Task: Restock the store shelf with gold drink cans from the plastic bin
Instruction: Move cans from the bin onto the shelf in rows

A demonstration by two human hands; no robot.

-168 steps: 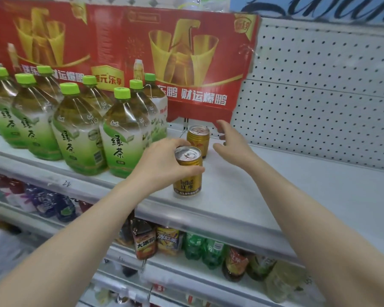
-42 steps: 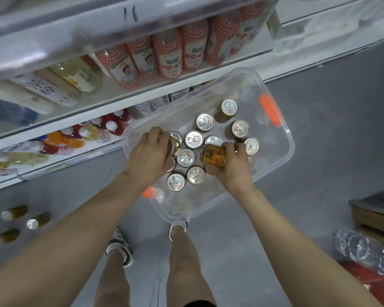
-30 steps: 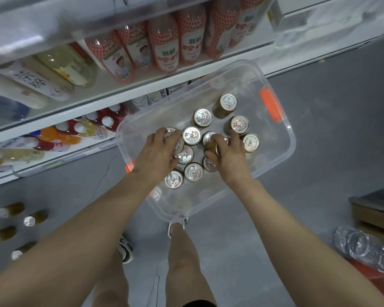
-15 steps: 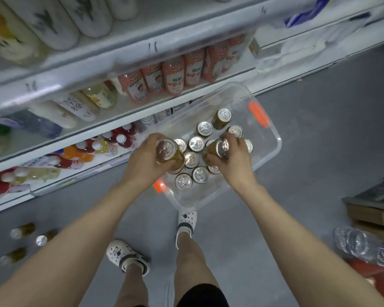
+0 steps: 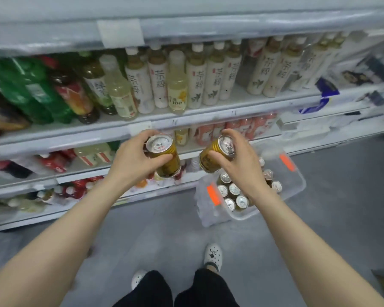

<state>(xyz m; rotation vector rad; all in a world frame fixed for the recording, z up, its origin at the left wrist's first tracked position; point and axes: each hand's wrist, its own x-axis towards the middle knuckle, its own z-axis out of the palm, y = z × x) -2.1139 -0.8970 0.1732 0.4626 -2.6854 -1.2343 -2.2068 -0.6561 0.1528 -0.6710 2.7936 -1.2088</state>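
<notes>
Left can (image 5: 169, 168): gold, held off the ground in the left hand (image 5: 131, 160), silver lid tipped up toward the camera. Fingers curled round the far side, thumb laid across the near side. A full wrap, not a fingertip pinch.

Right can (image 5: 213, 147): gold, in the right hand (image 5: 244, 167), tilted with the lid facing up and right. Thumb lay across the body just under the rim and the fingers closed over the far side. The two held cans were near each other, not touching.

Both cans hung in front of the lower shelves (image 5: 186, 118), above floor level. More cans (image 5: 234, 189) stood upright in the clear bin (image 5: 297, 180), which sat on the grey floor (image 5: 341, 207) below the right hand; that wrist hid part of the load. Orange latches showed at both ends of the bin.

Pale tea bottles (image 5: 213, 78) lined the shelf above the hands; green bottles (image 5: 31, 91) blurred at left. White shoes (image 5: 213, 254) below.

Half a second before, both hands were just over the bin, each already holding a can. They had since risen clear of it. The view had swung up too, so the bin sat lower right and another shelf row had come in.
</notes>
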